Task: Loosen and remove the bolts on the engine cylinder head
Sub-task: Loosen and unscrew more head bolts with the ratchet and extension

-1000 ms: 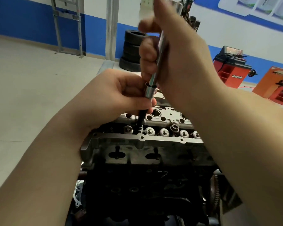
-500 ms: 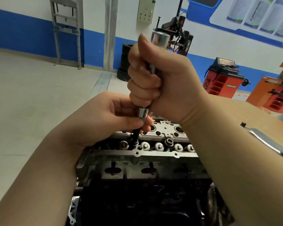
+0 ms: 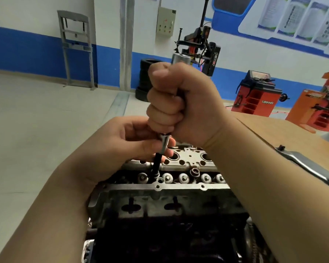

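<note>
While the cylinder head (image 3: 165,194) sits low in the middle of the head view, both hands work just above its far left part. The right hand (image 3: 180,103) is a tight fist, its grip closed round the upright shaft of a socket driver (image 3: 164,142), whose silver top end pokes out above the fist. Directly under that fist the left hand (image 3: 125,147) pinches the driver's silver socket between thumb and fingertips, its grip curled round it. From the socket a long black bolt (image 3: 156,168) runs down, slightly tilted, to the cylinder head and meets it at the left end of a row of round silver valve caps (image 3: 183,177); whether its threads are free of the hole cannot be told. A dark loose piece (image 3: 194,172) stands among those caps, right of the bolt. Right of the cylinder head lies a wooden counter (image 3: 285,137) with a silver tool (image 3: 302,162) on its near edge. Beyond the cylinder head stand stacked tyres (image 3: 143,80) against the blue and white wall, and red machines (image 3: 256,93) stand far to the right.
</note>
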`<state>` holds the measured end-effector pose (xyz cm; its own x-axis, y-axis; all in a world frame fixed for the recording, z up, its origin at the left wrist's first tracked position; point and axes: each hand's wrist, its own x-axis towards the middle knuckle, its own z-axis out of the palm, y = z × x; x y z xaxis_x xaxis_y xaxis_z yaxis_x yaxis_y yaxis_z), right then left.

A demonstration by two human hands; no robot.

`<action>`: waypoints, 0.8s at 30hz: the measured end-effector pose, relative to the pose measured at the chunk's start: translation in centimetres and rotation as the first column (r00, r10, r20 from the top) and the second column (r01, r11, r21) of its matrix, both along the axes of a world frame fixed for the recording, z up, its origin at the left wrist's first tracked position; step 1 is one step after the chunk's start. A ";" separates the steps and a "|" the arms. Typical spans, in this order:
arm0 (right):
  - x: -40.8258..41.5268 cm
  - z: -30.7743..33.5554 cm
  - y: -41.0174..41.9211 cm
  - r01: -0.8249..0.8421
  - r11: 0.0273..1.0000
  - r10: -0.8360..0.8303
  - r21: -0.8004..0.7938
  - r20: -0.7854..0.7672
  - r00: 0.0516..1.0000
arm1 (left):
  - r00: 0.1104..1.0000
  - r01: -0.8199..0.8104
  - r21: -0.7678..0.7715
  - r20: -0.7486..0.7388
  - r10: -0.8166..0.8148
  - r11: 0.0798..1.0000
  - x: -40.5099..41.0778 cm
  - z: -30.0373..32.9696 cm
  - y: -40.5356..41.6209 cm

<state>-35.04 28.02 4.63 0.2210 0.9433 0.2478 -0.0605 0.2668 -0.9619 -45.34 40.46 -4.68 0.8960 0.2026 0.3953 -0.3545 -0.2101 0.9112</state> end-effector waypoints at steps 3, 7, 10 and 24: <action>-0.2 -0.7 0.0 0.247 0.968 -0.248 0.039 0.034 0.968 | 0.999 -0.050 0.009 0.016 0.050 0.999 0.3 0.0 -0.3; -3.1 -3.3 0.5 0.694 0.663 -0.737 0.279 0.082 0.671 | 0.982 -0.179 0.105 0.078 0.171 0.978 0.5 0.6 -1.1; -4.2 -3.6 0.9 0.639 0.733 -0.665 0.233 0.052 0.745 | 0.961 -0.274 0.209 0.075 0.264 0.939 0.4 0.9 -1.5; -2.3 -3.4 0.3 0.708 0.630 -0.750 0.319 0.011 0.662 | 0.959 -0.276 0.211 -0.013 0.284 0.938 0.3 0.8 -0.7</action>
<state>-37.38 28.29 1.26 0.7534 0.3780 0.5381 0.3856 0.4090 -0.8271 -45.06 39.72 -3.91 0.8314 0.3662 0.4178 -0.2165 -0.4790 0.8507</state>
